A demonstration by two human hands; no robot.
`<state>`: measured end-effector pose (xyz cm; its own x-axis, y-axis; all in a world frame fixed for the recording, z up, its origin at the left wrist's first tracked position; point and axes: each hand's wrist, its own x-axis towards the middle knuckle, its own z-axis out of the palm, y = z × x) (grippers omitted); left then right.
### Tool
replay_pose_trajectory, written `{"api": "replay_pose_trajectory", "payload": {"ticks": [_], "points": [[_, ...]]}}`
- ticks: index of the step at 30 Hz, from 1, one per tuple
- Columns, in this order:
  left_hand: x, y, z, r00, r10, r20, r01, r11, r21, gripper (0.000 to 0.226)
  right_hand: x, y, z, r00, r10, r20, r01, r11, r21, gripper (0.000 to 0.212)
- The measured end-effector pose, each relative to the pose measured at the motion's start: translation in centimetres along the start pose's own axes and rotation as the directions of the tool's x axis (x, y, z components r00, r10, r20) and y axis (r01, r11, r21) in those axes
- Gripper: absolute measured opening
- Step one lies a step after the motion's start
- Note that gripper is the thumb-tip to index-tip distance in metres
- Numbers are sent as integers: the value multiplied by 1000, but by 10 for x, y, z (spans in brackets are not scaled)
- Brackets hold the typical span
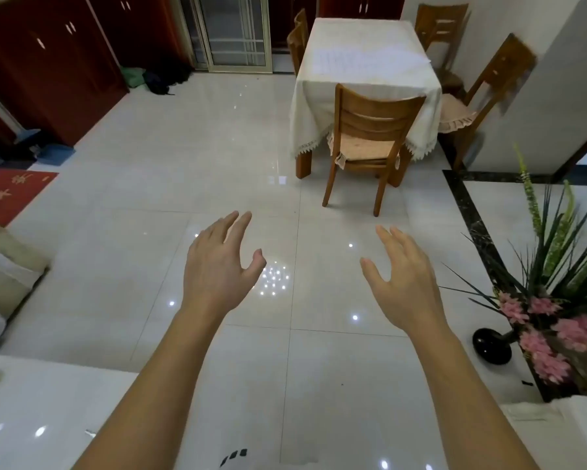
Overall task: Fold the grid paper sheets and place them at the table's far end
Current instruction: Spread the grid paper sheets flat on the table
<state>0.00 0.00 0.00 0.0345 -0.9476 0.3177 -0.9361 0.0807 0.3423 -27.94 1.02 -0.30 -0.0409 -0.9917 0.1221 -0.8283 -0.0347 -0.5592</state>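
A table [322, 96] under a cream lace-edged cloth stands across the room at the upper middle. Faint grid paper sheets [360, 59] lie flat on its top; they are blurred. My left hand [217, 266] and my right hand [404, 283] are stretched out in front of me over the floor tiles, far short of the table. Both hands hold nothing and their fingers are spread.
A wooden chair [366, 137] is pushed in at the table's near side, with other chairs [489, 79] to the right and behind. A black vase with pink flowers [539, 320] stands at right. White counters fill the bottom corners; a red mat [10, 195] lies at left.
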Motion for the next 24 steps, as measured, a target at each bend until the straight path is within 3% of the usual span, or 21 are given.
{"api": "replay_pose_trajectory", "payload": {"ticks": [13, 24], "points": [[37, -30, 19, 1000, 3, -5, -3, 1000, 13, 65, 52, -12, 31, 997, -13, 70, 14, 1000, -13, 62], [172, -93, 48, 1000, 24, 7, -24, 998, -53, 66, 191, -55, 81, 999, 2, 35, 1, 998, -70, 62]]}}
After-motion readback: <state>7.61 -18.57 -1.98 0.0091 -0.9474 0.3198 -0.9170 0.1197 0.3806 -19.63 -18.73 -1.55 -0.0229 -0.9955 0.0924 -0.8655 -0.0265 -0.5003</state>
